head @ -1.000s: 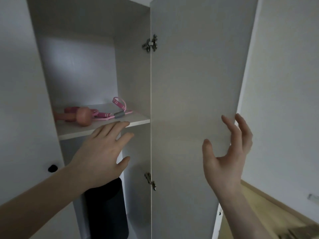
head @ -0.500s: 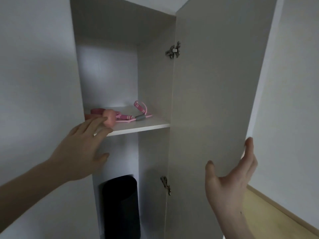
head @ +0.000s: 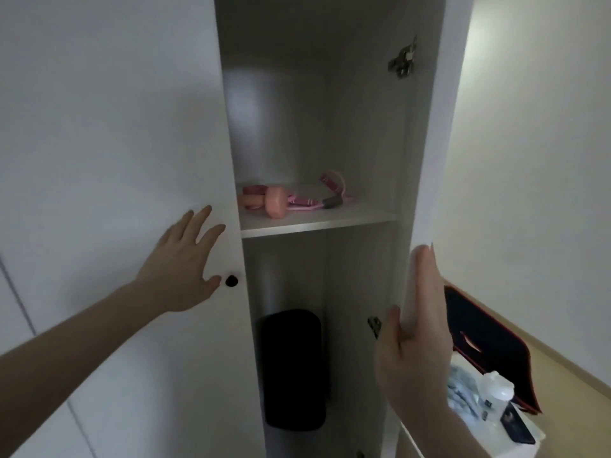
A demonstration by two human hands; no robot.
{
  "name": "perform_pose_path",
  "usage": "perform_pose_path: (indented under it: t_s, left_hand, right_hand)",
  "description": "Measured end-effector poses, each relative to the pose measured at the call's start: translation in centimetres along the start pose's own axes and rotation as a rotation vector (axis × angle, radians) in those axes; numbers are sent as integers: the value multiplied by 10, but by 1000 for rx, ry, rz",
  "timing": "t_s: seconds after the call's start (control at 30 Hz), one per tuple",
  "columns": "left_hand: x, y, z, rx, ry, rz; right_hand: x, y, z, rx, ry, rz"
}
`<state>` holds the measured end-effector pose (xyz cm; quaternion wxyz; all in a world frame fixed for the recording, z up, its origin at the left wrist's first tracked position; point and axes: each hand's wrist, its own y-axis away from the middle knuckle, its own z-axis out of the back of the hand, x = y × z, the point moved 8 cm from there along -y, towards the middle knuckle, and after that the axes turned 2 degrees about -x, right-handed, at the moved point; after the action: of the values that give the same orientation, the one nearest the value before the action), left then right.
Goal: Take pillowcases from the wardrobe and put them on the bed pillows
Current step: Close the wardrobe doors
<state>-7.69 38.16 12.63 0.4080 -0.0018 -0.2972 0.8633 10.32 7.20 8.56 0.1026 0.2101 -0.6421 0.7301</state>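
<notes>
A white wardrobe stands in front of me with its right door (head: 436, 133) swung open edge-on. My right hand (head: 413, 328) holds that door's edge, fingers straight along the outer face and thumb on the inner side. My left hand (head: 183, 262) is spread flat against the closed left door (head: 115, 127), its thumb beside a small black knob (head: 231, 280). The open compartment shows a shelf (head: 317, 223). No pillowcases are visible.
Pink items with a strap (head: 284, 200) lie on the shelf. A black cylindrical bag (head: 292, 371) stands below it. To the right, a dark red-edged bag (head: 489, 345), a clear bottle (head: 496, 391) and a phone (head: 517, 426) sit on a white surface by the wall.
My view has shifted right. The left hand moved from the shelf edge onto the closed left door. The right hand came onto the open door's edge, which now faces me edge-on.
</notes>
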Motion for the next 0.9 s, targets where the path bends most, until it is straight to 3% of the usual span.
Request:
perform_pose_path:
  t_s: [0.3, 0.57, 0.9]
  left_hand:
    - [42, 9, -32, 120, -33, 142]
    - [55, 15, -60, 171, -114, 174]
    - [68, 17, -75, 133, -249, 178]
  right_hand:
    - [15, 15, -122, 286, -10, 188]
    - [16, 11, -211, 289, 119, 211]
    - [1, 6, -257, 338, 117, 318]
